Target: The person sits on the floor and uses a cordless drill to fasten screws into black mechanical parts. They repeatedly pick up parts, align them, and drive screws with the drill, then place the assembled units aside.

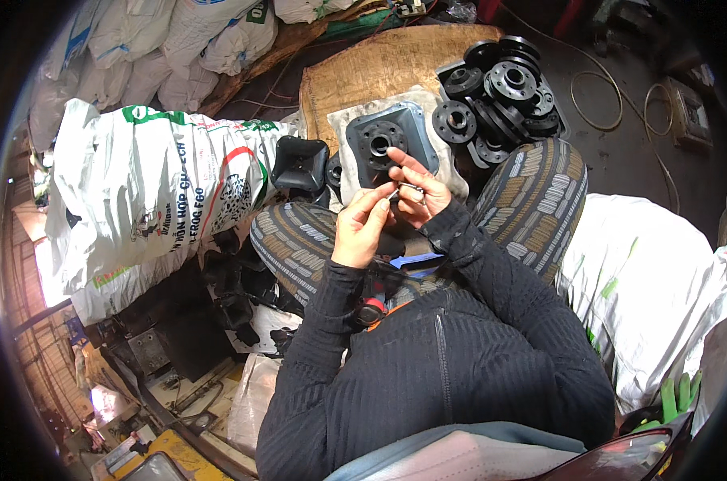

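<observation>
My right hand [424,195] is curled around a small shiny metal tool [412,187], its index finger stretched out; the exact kind is too small to tell. Close against it, my left hand [362,228] pinches thumb and index finger together at the tool's end. Whether a small piece sits in that pinch is hidden. Just beyond the fingers, a black round flanged part [369,136] with a central hole rests in a blue-grey square tray [420,128]. Under the tray lies a whitish sheet [347,172].
Several black flanged discs [514,80] are heaped at the right of a wooden board [355,68]. A black square funnel-like part [299,160] stands left of the tray. White sacks [159,184] fill the left, another sack [644,280] the right. Green gloves [674,403] lie at lower right.
</observation>
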Demonstrator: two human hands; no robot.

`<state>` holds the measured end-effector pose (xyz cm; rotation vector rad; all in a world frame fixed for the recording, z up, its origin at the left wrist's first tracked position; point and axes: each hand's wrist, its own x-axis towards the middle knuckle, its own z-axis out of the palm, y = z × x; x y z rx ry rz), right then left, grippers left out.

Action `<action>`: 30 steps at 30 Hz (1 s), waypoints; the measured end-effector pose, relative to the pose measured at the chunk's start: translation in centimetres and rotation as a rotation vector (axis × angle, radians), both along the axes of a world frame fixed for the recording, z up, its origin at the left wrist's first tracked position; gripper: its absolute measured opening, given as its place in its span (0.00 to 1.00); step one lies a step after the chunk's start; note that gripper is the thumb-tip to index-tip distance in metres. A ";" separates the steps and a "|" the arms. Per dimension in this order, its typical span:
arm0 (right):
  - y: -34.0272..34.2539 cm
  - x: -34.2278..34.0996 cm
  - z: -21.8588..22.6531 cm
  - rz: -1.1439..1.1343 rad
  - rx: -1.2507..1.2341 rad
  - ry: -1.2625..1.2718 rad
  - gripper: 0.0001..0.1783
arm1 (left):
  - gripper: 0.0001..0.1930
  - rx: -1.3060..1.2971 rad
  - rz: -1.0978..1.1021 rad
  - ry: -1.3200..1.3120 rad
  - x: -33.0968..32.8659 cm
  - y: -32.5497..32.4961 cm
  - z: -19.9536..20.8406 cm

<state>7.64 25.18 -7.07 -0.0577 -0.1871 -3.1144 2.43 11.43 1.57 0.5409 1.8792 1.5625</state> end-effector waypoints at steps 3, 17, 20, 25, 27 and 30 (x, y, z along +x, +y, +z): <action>-0.3 0.0 -0.1 0.014 0.049 -0.115 0.22 | 0.15 -0.148 -0.094 0.457 0.2 1.1 1.1; -2.8 -0.3 -2.4 0.054 0.653 -0.441 0.07 | 0.16 -0.339 -0.081 0.629 -0.4 0.0 0.0; -2.0 -0.4 -2.2 -0.024 0.987 -0.379 0.11 | 0.15 -0.378 -0.099 0.503 -0.9 -0.5 0.1; -0.5 -0.1 -0.8 0.225 0.934 -0.469 0.12 | 0.11 -0.405 -0.105 0.130 -2.9 -0.6 -0.6; -0.5 -0.4 -1.1 0.203 0.845 -0.541 0.14 | 0.07 -0.336 -0.092 0.072 -4.0 -0.2 -1.1; 0.9 -1.6 -3.3 -0.154 0.839 -0.798 0.13 | 0.06 -0.110 0.052 0.253 -8.4 0.7 -3.3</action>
